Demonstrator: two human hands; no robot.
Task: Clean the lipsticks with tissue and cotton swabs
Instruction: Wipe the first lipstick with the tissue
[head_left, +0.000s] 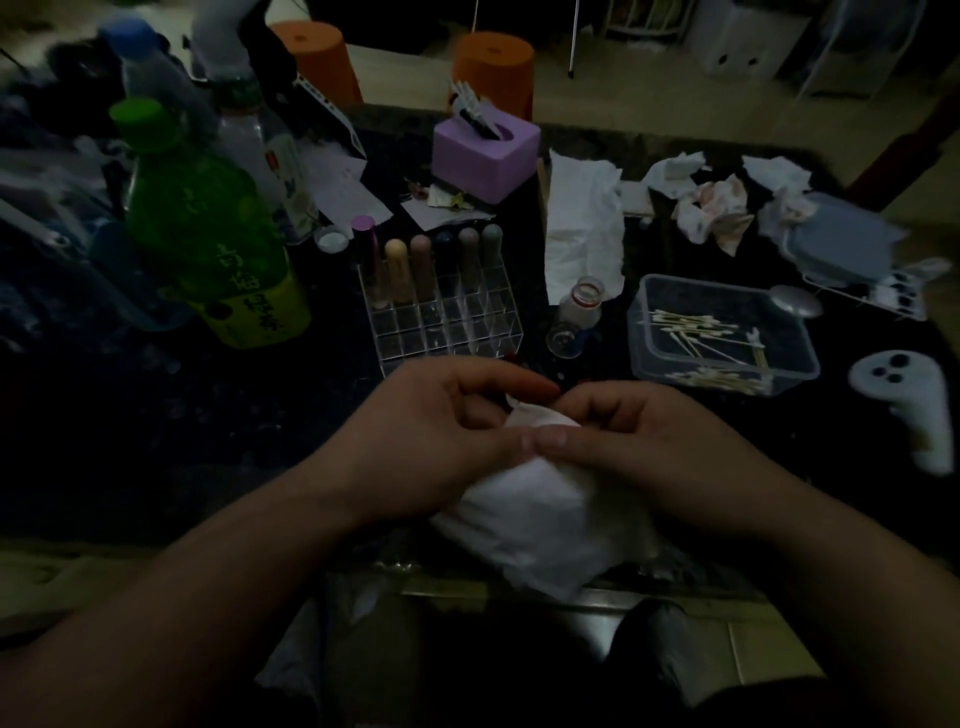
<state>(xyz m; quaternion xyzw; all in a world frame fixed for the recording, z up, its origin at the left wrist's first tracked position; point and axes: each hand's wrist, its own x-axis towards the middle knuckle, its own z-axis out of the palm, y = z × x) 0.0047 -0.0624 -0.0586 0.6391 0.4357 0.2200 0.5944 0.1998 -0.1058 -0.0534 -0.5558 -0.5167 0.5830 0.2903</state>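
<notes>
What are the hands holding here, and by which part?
The left hand and the right hand both pinch a white tissue at its bunched upper end. Whether anything is wrapped inside cannot be told.

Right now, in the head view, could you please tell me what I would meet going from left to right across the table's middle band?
green bottle → clear lipstick rack → small glass bottle → clear tub of cotton swabs → white controller
</notes>
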